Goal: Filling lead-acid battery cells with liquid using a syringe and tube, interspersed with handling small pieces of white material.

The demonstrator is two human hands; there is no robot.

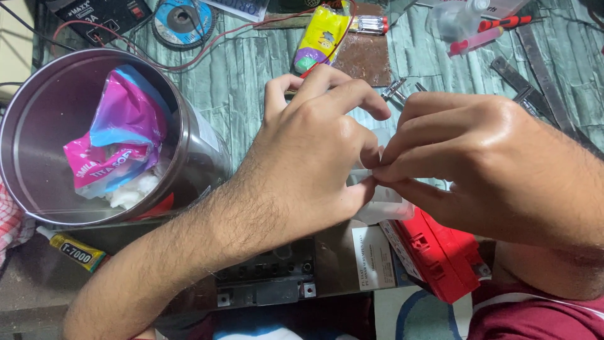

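My left hand [311, 157] and my right hand [478, 157] meet at the middle of the view, fingertips pinched together on a small clear plastic piece [387, 204] that hangs below them. Most of that piece is hidden by my fingers. Under my hands lies a red plastic block [440, 255] next to a dark box with a white label [376, 258]. Small metal pliers [395, 90] peek out behind my left fingers.
A large round metal tin [38, 119] with a pink and blue wrapper [119, 132] inside stands at left. A yellow glue tube [75, 250] lies beneath it. Screwdrivers [503, 24], a grinding disc [184, 20], a yellow packet [321, 38] and metal strips [541, 69] crowd the far tabletop.
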